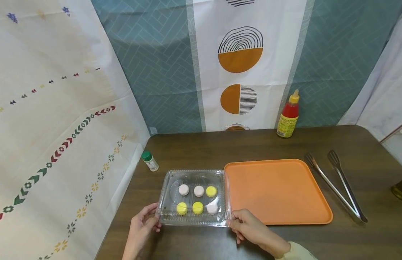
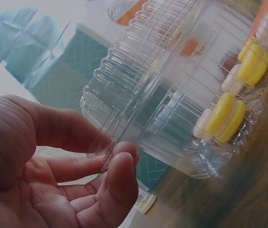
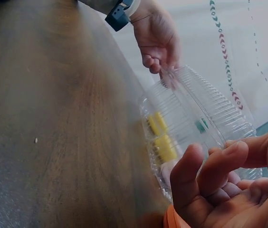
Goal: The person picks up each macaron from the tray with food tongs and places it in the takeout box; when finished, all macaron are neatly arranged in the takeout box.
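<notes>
A clear plastic clamshell box (image 1: 193,219) with a ribbed edge has its lid down over several macarons, some yellow (image 1: 197,207) and some pale (image 1: 199,191), in two rows. My left hand (image 1: 143,225) pinches the rim at the box's front left corner. In the left wrist view, thumb and fingers (image 2: 122,171) meet on the thin plastic edge. At the front right corner my right hand (image 1: 249,227) grips the rim between thumb and curled fingers, seen also in the right wrist view (image 3: 219,175). Both corners' tabs are partly hidden by the fingers.
An orange tray (image 1: 275,195) lies just right of the box. Metal tongs (image 1: 345,196) rest beyond its right side. A green-capped shaker bottle (image 1: 150,161) stands behind left, a red sauce bottle (image 1: 288,117) at the back edge, and a dark glass container (image 1: 401,189) at far right.
</notes>
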`<state>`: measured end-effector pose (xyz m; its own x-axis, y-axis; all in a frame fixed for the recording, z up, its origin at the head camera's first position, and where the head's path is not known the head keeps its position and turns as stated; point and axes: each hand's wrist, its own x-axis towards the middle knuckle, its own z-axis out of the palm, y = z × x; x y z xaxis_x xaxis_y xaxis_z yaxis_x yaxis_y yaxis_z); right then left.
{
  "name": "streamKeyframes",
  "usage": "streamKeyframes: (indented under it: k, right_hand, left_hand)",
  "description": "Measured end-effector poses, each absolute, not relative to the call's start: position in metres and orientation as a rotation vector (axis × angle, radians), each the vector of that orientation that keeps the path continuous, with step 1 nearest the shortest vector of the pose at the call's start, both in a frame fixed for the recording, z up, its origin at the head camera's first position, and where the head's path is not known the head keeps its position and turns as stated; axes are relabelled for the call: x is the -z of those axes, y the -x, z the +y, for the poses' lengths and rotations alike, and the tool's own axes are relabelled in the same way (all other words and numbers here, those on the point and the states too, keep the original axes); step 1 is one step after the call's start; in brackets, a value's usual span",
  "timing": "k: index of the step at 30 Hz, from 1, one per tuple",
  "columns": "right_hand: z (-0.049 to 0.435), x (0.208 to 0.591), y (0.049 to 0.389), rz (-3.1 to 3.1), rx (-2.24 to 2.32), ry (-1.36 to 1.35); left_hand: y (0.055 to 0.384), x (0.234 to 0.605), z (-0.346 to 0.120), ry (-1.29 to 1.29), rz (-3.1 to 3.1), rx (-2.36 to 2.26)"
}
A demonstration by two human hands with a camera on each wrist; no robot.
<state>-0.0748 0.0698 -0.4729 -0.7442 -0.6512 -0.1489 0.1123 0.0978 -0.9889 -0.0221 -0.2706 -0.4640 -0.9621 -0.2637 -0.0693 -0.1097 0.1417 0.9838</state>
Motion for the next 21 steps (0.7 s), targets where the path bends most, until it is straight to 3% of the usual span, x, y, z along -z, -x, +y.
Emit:
streamKeyframes:
  k: [16, 21]
  right_hand:
    - [0.076, 0.462, 0.087, 1.99, 1.561, 0.633]
    - [0.077, 0.457, 0.093, 2.02, 1.51, 0.628]
  left_hand:
    - [0.035, 0.455, -0.27, -0.362, -2.466, 1.791]
    - [0.03, 0.443, -0.281, -0.319, -2.617, 1.518]
